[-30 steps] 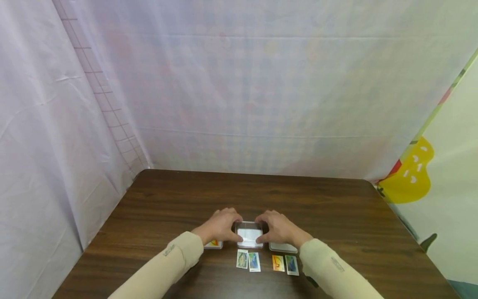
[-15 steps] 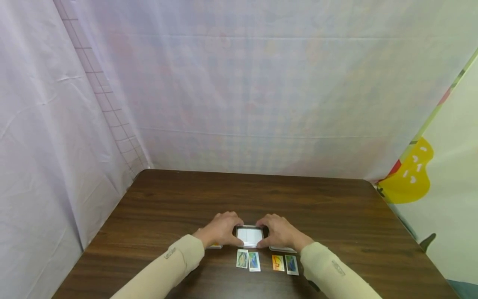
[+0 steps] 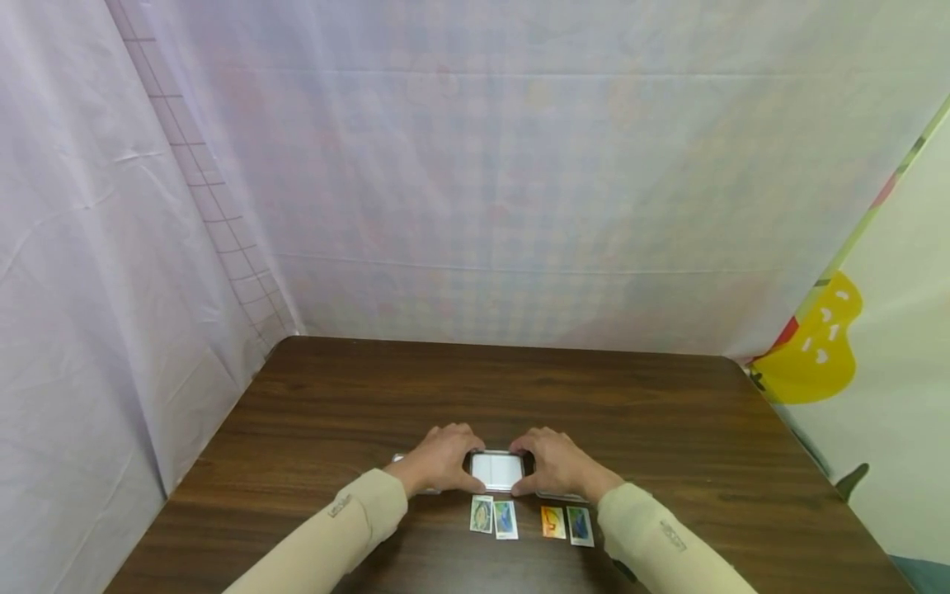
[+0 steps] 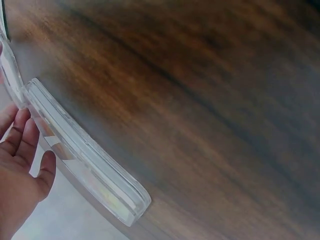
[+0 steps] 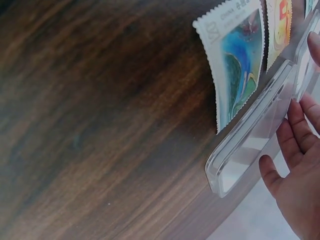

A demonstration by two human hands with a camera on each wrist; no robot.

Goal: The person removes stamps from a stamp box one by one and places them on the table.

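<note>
Between my two hands lies a small clear plastic case [image 3: 497, 471] with a white inside, flat on the table. My left hand [image 3: 439, 458] grips its left side, thumb at the near corner and fingers at the far one. On the right side my right hand [image 3: 557, 462] holds it the same way. A second clear case [image 4: 90, 155] sits under my left hand, a coloured piece showing dimly inside. Partly hidden beneath my right hand is a third case [image 5: 255, 135]. Nearer me lie a green stamp [image 3: 481, 514] and a blue stamp [image 3: 505, 520].
Further right lie an orange stamp [image 3: 552, 522] and a dark blue-green stamp [image 5: 242, 65] with perforated edges. The brown wooden table [image 3: 490, 379] reaches back to a pale curtain [image 3: 475, 181]. A white curtain [image 3: 89, 247] hangs at the left.
Both hands have come down slightly and towards me, and the clear upper part of the middle case sits lower. The stamps have stayed in place.
</note>
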